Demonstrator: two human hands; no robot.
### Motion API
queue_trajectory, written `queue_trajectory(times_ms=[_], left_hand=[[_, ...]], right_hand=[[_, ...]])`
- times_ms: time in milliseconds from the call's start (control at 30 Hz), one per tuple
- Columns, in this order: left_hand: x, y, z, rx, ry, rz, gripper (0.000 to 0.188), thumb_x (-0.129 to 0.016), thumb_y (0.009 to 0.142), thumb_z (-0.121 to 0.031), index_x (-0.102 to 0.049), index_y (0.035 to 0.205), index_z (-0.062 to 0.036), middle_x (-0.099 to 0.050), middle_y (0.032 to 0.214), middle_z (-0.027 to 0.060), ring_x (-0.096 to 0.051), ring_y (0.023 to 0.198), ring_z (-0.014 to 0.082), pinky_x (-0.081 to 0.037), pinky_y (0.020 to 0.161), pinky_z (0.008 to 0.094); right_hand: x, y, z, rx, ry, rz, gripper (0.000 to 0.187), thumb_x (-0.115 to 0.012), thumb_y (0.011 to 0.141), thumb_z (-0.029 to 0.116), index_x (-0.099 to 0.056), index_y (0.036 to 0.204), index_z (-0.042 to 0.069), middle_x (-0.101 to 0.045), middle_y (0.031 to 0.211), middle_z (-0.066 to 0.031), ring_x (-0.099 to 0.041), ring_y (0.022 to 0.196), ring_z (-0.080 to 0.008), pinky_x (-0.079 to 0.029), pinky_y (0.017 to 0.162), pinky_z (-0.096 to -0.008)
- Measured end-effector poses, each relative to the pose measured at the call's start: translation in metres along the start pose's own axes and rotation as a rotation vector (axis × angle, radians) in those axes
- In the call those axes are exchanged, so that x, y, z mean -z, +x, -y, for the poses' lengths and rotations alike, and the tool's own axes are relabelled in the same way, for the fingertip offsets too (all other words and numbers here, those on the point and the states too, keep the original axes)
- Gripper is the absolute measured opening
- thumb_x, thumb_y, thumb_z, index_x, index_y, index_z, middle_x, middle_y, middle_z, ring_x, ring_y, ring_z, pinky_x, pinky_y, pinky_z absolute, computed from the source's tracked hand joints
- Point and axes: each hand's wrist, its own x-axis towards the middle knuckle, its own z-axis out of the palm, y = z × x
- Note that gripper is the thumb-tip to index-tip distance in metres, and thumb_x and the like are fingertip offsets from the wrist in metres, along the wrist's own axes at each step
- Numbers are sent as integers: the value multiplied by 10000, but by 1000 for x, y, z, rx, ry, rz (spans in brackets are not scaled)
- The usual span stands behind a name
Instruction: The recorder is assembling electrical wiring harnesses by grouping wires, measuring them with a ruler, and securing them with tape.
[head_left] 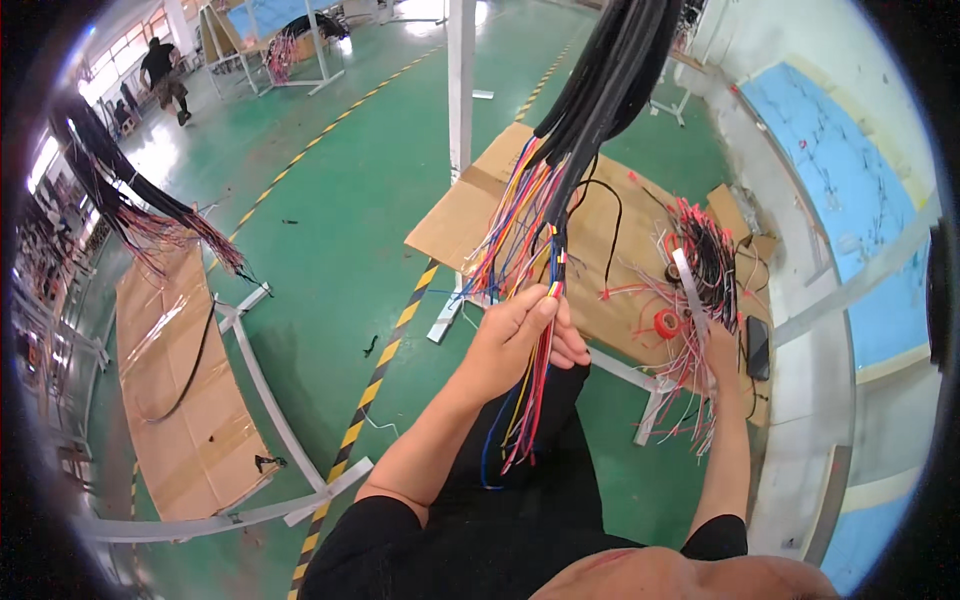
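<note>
Currently your left hand point(525, 325) is closed, thumb against fingers, round one bunch of thin coloured wires point(537, 395), mostly red with some yellow and blue; the strands overlap too much to count. The bunch runs down through that grip: above it, the wires lead up toward one thick bundle of black cables point(620, 75), and below it their loose ends dangle in front of your black trousers. This hand is at the near edge of one cardboard sheet point(450, 225). One fan of loose wires point(512, 225) drops just beyond it, over the sheet's left part.

Your right hand point(720, 352) is toward the sheet's right end, just beside one white strip point(689, 282); I cannot tell whether its fingers grip anything. At least one red roll point(667, 322) lies to its left, one heap of black wires with red ends point(714, 250) beyond it, and one black phone-like slab point(758, 350) by the right edge.
</note>
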Motion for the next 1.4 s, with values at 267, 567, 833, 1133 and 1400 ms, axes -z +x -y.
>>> queue_trajectory(times_ms=[267,567,833,1133,1400], left_hand=[[-6,-4,-2,91,-15,112,296,-354,1029,-255,-492,912,-21,-648,773,115,-692,721,219,-564,611,261],[-32,-8,10,-308,672,-70,187,-428,991,-129,-496,903,20,-649,700,119,-689,681,204,-559,604,299],[-22,-7,-4,-52,230,145,202,-444,990,-147,-532,963,33,-668,748,103,-686,697,174,-561,630,285],[-23,-11,-10,120,-55,186,285,-414,1009,-216,-557,1093,15,-669,895,121,-680,721,177,-543,615,252],[-18,-1,-6,63,-165,121,217,-506,966,-133,-574,1098,25,-677,910,104,-681,800,171,-551,664,252]], right_hand=[[96,6,222,123,1093,89,270,-545,932,144,-619,1132,-21,-655,977,-74,-590,881,-121,-467,800,-257],[125,2,308,75,1480,110,212,-607,908,147,-648,1028,-23,-658,859,-46,-586,761,-67,-448,662,-213],[130,0,309,160,1370,35,135,-622,904,116,-640,938,-14,-637,796,-20,-563,711,-52,-406,579,-181],[134,-4,305,206,1224,35,122,-622,899,103,-647,925,-14,-625,770,-14,-521,639,-39,-402,539,-184],[146,-7,311,265,1200,11,100,-624,879,63,-661,909,-25,-618,784,-9,-534,693,-39,-423,616,-192]])
